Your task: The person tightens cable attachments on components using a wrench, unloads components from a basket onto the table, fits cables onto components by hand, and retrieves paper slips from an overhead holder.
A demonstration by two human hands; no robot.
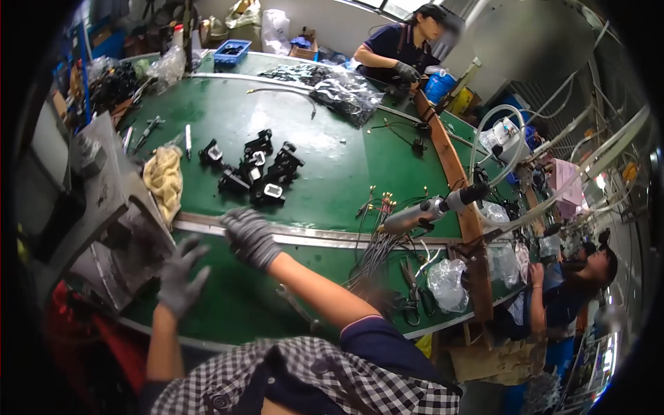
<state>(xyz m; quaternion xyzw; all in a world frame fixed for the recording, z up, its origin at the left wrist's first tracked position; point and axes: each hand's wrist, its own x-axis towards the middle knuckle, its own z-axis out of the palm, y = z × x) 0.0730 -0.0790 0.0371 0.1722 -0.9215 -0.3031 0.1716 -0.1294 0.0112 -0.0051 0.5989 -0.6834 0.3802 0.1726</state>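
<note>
My left hand, in a grey glove, is held over the near strip of the green bench, fingers apart and nothing in them. My right hand, gloved alike, is over the metal rail. Its fingers are stretched forward and a little bent, with nothing visible in them; the palm side is hidden. Just beyond it lie several black plastic parts with pale rectangular windows, in a loose cluster. A yellowish cloth rests on the bench beyond my left hand. Below my right forearm is a wrench.
A grey power screwdriver lies by a bundle of cables. Pliers and a clear plastic bag are at right. A wooden divider edges the bench. A metal stand is at left. Co-workers sit opposite and at right.
</note>
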